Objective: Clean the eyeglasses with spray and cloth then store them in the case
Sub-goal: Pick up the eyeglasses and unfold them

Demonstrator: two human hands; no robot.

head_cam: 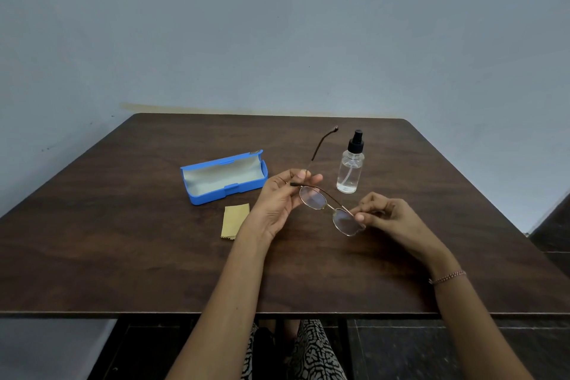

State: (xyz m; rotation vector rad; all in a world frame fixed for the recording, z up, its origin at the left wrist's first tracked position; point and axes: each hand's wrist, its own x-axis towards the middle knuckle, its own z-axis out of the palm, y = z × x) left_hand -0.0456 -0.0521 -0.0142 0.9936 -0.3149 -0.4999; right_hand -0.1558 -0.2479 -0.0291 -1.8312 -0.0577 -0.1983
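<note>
Eyeglasses: thin metal wire frame with oval lenses. Probably very light, and the frame would flex if squeezed. The lenses will smudge and scratch easily, and the hinges and nose bridge look like the weak spots. Best held at the rim ends or hinge blocks, with fingers off the glass, and never carried by one temple alone.

Current grip follows that:
- Left hand has thumb and fingertips pinched on the frame end at the hinge, palm turned up, other fingers loosely curled.
- Right hand has thumb and forefinger pinched on the outer edge of the other lens rim, remaining fingers curled in.
- The glasses span the gap between the two hands, held above the table and tilted down toward the right hand.
- One temple arm is unfolded and points away from the person. The other appears folded along the frame, though that isn't certain.

Spray bottle stands just beyond the glasses, capped and untouched. Yellow cleaning cloth lies flat beside the left wrist. Blue case sits open behind the cloth with nothing in it. All three are within easy reach. Judging by that, cleaning hasn't started.
</note>
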